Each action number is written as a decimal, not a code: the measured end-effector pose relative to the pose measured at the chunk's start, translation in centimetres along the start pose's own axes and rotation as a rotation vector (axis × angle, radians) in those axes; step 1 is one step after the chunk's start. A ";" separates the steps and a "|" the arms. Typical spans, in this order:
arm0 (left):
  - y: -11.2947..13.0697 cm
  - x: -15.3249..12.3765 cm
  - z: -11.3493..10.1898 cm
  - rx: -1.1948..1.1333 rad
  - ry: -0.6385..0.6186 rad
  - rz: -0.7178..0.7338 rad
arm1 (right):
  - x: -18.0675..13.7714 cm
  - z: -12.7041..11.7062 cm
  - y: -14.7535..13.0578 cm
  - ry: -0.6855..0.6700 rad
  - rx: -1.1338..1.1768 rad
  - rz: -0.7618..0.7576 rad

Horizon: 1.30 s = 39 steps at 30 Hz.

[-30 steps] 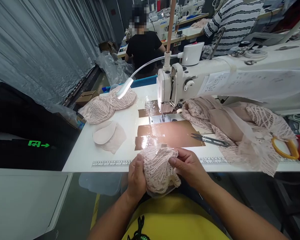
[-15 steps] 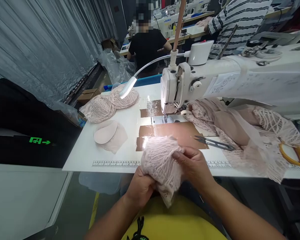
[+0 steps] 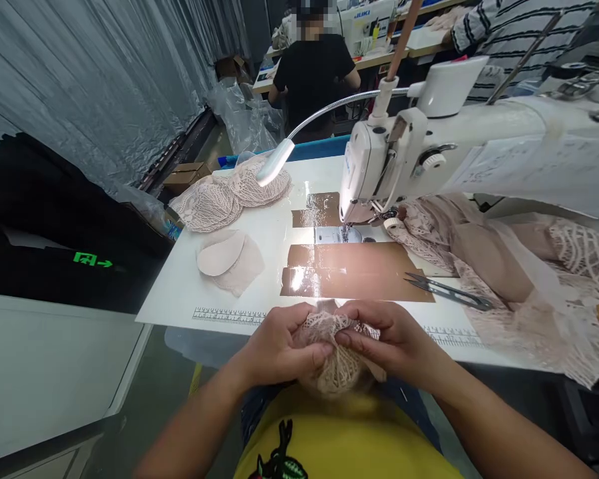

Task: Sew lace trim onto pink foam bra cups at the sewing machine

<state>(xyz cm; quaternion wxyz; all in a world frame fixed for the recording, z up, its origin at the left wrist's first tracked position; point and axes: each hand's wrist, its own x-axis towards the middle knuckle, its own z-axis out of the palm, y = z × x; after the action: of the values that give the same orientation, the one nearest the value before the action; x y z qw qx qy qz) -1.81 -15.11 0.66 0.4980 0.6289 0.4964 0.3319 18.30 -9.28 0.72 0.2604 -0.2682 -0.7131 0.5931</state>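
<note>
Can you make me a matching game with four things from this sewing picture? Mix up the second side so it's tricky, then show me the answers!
Things:
1. lace piece
2. snips
3. arrow sign
4. lamp

Matches:
A. glowing green
B. lying on the white table
C. white and slanted
D. held by the left hand and the right hand

Right pairs: 1-D, 2-B, 3-A, 4-C

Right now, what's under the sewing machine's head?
Under the sewing machine's head, a shiny metal plate shows on the white table, with brown patches in front and behind. Whatever lies below the plate is covered, so I can't see it.
</note>
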 end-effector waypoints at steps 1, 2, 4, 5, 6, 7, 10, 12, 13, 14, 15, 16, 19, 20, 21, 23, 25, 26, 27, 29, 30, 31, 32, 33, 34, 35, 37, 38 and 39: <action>-0.2 0.3 0.2 -0.015 -0.011 -0.014 | 0.2 -0.1 0.0 0.013 -0.044 0.001; -0.3 0.5 0.3 -0.016 -0.016 -0.016 | 0.4 -0.2 0.0 0.028 -0.080 -0.003; -0.5 0.9 0.5 0.007 -0.025 0.006 | 0.8 -0.5 0.1 0.068 -0.126 -0.031; -0.5 1.0 0.4 0.020 -0.037 0.023 | 1.0 -0.6 0.2 0.095 -0.140 -0.053; -0.4 1.2 0.3 0.033 -0.049 0.034 | 1.2 -0.6 0.2 0.128 -0.152 -0.070; -0.3 1.4 0.2 0.042 -0.059 0.043 | 1.3 -0.7 0.2 0.159 -0.165 -0.076; 0.1 2.1 -0.4 -0.008 -0.082 0.050 | 1.7 -0.7 0.1 0.232 -0.214 -0.038; 0.2 2.6 -0.8 -0.063 -0.077 0.034 | 1.8 -0.9 0.1 0.257 -0.244 -0.016; 0.2 2.9 -0.9 -0.077 -0.066 0.015 | 1.9 -1.0 0.2 0.261 -0.254 -0.011; 0.1 3.2 -0.9 -0.080 -0.051 -0.005 | 2.0 -1.1 0.2 0.263 -0.262 -0.008; 0.0 3.4 -0.9 -0.076 -0.035 -0.021 | 2.1 -1.2 0.3 0.262 -0.269 -0.004; -0.1 3.6 -1.0 -0.070 -0.023 -0.029 | 2.2 -1.3 0.4 0.261 -0.274 0.002; -0.3 4.2 -1.0 -0.065 -0.006 -0.008 | 2.4 -1.6 0.6 0.269 -0.291 0.038; -0.4 4.4 -1.0 -0.063 -0.001 0.002 | 2.5 -1.7 0.6 0.275 -0.296 0.050; -0.5 4.5 -1.1 -0.062 0.002 0.008 | 2.6 -1.7 0.7 0.281 -0.302 0.060; -0.6 4.7 -1.2 -0.069 -0.007 0.010 | 2.7 -1.9 0.8 0.282 -0.312 0.068; -0.6 4.9 -1.4 -0.081 -0.037 0.005 | 2.8 -1.9 0.9 0.280 -0.319 0.066; -0.6 4.9 -1.5 -0.086 -0.054 0.001 | 2.9 -2.0 0.9 0.281 -0.321 0.066; -0.6 5.0 -1.6 -0.085 -0.066 -0.003 | 3.0 -2.0 0.9 0.281 -0.322 0.065; -0.6 5.2 -1.7 -0.076 -0.065 -0.004 | 3.2 -2.1 0.8 0.286 -0.320 0.065; -0.6 5.3 -1.7 -0.068 -0.057 0.002 | 3.3 -2.2 0.8 0.284 -0.315 0.067; -0.5 5.4 -1.7 -0.059 -0.046 0.012 | 3.4 -2.2 0.7 0.281 -0.303 0.073; -0.5 5.6 -1.7 -0.049 -0.032 0.026 | 3.5 -2.3 0.7 0.275 -0.282 0.084; -0.5 5.6 -1.7 -0.038 -0.020 0.042 | 3.6 -2.4 0.7 0.263 -0.252 0.104; -0.5 5.7 -1.6 -0.027 -0.011 0.059 | 3.6 -2.5 0.7 0.248 -0.219 0.131; -0.5 5.8 -1.6 -0.017 -0.006 0.074 | 3.7 -2.7 0.7 0.226 -0.187 0.158; -0.5 5.8 -1.6 -0.022 -0.002 0.080 | 3.6 -2.9 0.8 0.174 -0.143 0.194; -0.5 5.9 -1.6 -0.044 -0.011 0.066 | 3.6 -3.1 0.9 0.149 -0.127 0.199; -0.5 5.9 -1.7 -0.086 -0.032 0.040 | 3.6 -3.2 1.0 0.130 -0.109 0.197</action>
<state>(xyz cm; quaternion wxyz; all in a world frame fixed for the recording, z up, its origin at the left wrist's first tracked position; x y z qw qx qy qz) -1.81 -9.02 0.21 0.5257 0.6218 0.4611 0.3527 17.98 -4.38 0.48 0.2318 -0.3886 -0.6960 0.5576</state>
